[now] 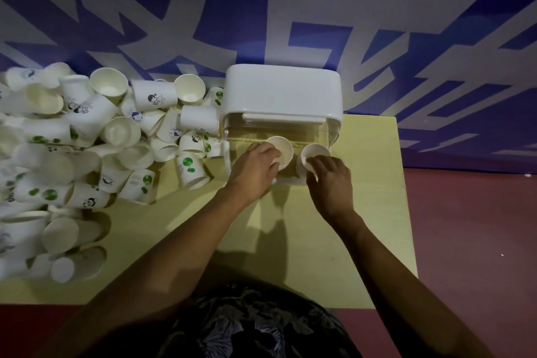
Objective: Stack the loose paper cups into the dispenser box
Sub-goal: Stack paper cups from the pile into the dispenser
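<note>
Yellow table [334, 241]: cup heap [87, 148] beside dispenser box [282, 90]; fingers of both hands grip cups.

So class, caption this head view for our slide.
Both hands, left hand and right hand, each hold a white paper cup at the clear dispenser box.

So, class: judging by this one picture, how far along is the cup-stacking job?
Barely started. Done: nothing visibly stacked in the dispenser box; its clear front shows no earlier cups. In hand: the left hand grips one paper cup and the right hand another cup, both at the box front. Left: the big pile of loose cups on the yellow table.
</note>
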The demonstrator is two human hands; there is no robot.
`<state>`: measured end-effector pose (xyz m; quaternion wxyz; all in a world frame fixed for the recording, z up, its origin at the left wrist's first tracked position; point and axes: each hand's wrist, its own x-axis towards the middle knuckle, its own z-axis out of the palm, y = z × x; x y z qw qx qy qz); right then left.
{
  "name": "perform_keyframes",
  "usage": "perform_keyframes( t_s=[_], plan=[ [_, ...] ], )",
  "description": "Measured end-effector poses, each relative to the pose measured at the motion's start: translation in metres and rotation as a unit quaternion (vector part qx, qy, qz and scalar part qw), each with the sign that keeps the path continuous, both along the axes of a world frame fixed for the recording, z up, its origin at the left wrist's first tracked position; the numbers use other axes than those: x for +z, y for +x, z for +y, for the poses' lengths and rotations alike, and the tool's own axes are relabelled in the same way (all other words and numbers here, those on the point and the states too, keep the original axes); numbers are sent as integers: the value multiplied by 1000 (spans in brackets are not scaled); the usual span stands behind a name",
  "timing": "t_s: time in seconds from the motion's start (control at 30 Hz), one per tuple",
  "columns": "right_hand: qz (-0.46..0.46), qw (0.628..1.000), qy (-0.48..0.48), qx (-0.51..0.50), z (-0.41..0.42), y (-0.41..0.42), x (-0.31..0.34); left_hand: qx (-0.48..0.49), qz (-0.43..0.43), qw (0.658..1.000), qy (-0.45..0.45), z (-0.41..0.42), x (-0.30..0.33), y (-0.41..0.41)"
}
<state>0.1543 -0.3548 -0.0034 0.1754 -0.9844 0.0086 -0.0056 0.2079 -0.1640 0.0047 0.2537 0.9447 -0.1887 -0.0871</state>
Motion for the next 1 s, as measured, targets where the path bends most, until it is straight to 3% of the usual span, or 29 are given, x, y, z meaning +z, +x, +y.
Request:
perform_keyframes(
  t_s=[0.17, 0.47, 0.6, 0.73, 0.87, 0.9, 0.97, 1.0],
  plan=[
    [-53, 995, 80, 17, 48, -15, 12, 14, 6, 996, -83, 70, 18, -17],
    [145, 973, 121, 133, 188, -65, -10, 97, 52, 993, -37, 229, -7, -74],
    [180, 951, 97, 232, 250, -81, -14, 125, 64, 990, -28, 277, -14, -103],
    [201, 908, 70, 362, 310, -95, -29, 175, 48, 983, -19, 312, -13, -127],
    [181, 819, 8, 544, 362, -115, -57, 228, 22, 973, -27, 346, -15, -149],
    [214, 799, -32, 560, 376, -122, -68, 239, 21, 970, -34, 354, -16, -155],
    [252, 821, -94, 503, 386, -128, -95, 262, 18, 964, -37, 368, -17, -163],
    [265, 813, -78, 513, 391, -134, -105, 272, 17, 961, -33, 374, -18, -168]
  ],
)
